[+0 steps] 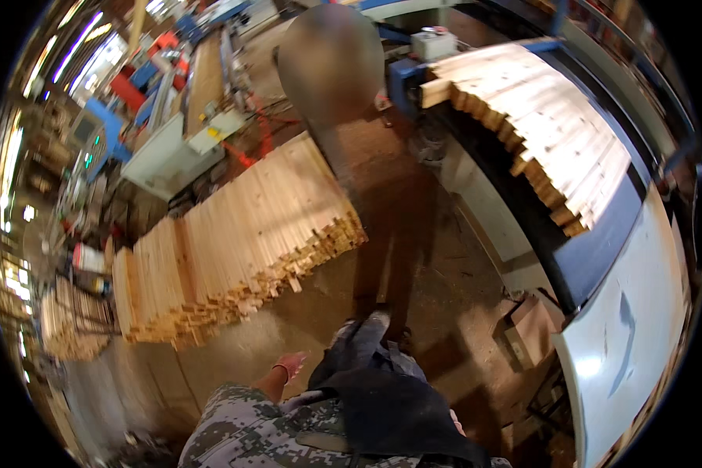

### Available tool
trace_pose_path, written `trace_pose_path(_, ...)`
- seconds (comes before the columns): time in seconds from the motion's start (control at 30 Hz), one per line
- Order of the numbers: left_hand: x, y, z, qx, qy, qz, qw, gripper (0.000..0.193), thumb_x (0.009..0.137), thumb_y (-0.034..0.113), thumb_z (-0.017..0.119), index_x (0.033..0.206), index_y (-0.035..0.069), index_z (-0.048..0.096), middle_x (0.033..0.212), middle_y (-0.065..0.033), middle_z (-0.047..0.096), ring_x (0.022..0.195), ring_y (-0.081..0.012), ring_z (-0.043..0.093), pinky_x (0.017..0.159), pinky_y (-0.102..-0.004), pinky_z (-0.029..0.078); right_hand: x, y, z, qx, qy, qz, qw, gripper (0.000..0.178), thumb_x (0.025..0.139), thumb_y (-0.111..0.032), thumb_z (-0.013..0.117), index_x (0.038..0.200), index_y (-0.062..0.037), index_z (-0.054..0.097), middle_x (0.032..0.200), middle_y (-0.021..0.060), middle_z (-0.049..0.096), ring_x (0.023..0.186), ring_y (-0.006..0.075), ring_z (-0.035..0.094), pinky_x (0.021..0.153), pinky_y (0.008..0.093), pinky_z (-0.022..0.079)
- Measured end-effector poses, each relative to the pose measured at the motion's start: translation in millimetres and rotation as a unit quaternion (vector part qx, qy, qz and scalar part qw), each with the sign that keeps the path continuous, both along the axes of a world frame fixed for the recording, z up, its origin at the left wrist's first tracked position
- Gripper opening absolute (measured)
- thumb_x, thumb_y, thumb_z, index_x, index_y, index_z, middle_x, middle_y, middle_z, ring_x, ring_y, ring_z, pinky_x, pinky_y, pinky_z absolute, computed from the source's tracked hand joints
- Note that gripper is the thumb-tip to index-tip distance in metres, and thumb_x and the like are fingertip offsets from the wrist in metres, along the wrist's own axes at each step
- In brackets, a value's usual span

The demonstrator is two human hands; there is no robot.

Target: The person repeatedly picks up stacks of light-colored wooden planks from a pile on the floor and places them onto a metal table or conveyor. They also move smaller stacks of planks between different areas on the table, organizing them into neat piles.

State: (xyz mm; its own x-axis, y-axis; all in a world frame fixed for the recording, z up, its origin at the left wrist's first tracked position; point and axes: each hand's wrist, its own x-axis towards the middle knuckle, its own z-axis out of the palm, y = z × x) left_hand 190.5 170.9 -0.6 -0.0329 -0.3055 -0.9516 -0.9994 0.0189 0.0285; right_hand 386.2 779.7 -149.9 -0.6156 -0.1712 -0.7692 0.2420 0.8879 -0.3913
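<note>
My left hand (291, 365) hangs low by my left side. It looks reddish, as if gloved, with its fingers loosely stretched and nothing seen in them. Only a sliver of my right hand (457, 423) shows beside the dark apron (390, 409); its fingers are hidden. Ahead and to the left lies a broad stack of wooden boards (242, 226) with uneven near ends, the closest large thing to my left hand. On the right, a row of wooden boards (538, 109) lies side by side on a dark machine bed (585, 261). Neither hand touches any boards.
A pale metal panel (628, 335) curves along the right, near a cardboard box (532, 331) on the floor. Back left stand a machine (175, 156) and a blue control unit (105, 140). More stacked wood (74, 320) sits far left. A round blur covers the top middle.
</note>
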Motion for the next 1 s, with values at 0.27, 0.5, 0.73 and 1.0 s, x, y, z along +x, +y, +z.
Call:
trace_pose_path(0.27, 105, -7, -12, 0.073, 0.128, 0.151, 0.978, 0.03, 0.101, 0.043, 0.068, 0.096, 0.013, 0.068, 0.077, 0.0014, 0.055, 0.063, -0.0134, 0.047, 0.055, -0.0295, 0.036, -222, 10, 34, -0.169, -0.2, -0.513, 0.818, 0.022, 0.106, -0.03, 0.064, 0.101, -0.0094, 0.068, 0.077, 0.0068, 0.063, 0.067, 0.0258, 0.058, 0.059, 0.0418, 0.045)
trace_pose_path(0.5, 106, -95, -71, 0.065, 0.074, 0.235, 0.967, 0.043, 0.108, 0.051, 0.05, 0.115, 0.013, 0.069, 0.098, -0.0013, 0.063, 0.079, -0.016, 0.057, 0.068, -0.0362, 0.045, -487, -173, 149, -0.114, 0.031, -0.11, 0.987, 0.039, 0.098, -0.024, 0.068, 0.131, -0.0039, 0.064, 0.108, 0.0094, 0.072, 0.097, 0.0291, 0.068, 0.081, 0.0382, 0.055)
trace_pose_path(0.73, -35, -146, -89, 0.034, 0.147, 0.133, 0.979, 0.047, 0.103, 0.044, 0.061, 0.13, 0.006, 0.067, 0.119, -0.0052, 0.069, 0.093, -0.0216, 0.063, 0.084, -0.0375, 0.05, -558, -396, 240, -0.147, -0.057, -0.08, 0.984, 0.079, 0.102, -0.04, 0.068, 0.16, 0.0066, 0.041, 0.159, 0.0211, 0.053, 0.149, 0.0293, 0.049, 0.121, 0.0345, 0.038)
trace_pose_path(1.0, -201, -159, -71, -0.166, 0.278, 0.19, 0.927, 0.075, 0.09, 0.039, 0.078, 0.142, -0.011, 0.057, 0.138, -0.0264, 0.066, 0.125, -0.0334, 0.062, 0.106, -0.0415, 0.048, -631, -453, 164, -0.051, -0.01, 0.063, 0.997, 0.076, 0.102, -0.039, 0.07, 0.159, 0.0018, 0.041, 0.153, 0.0247, 0.056, 0.139, 0.0365, 0.058, 0.116, 0.0409, 0.044)
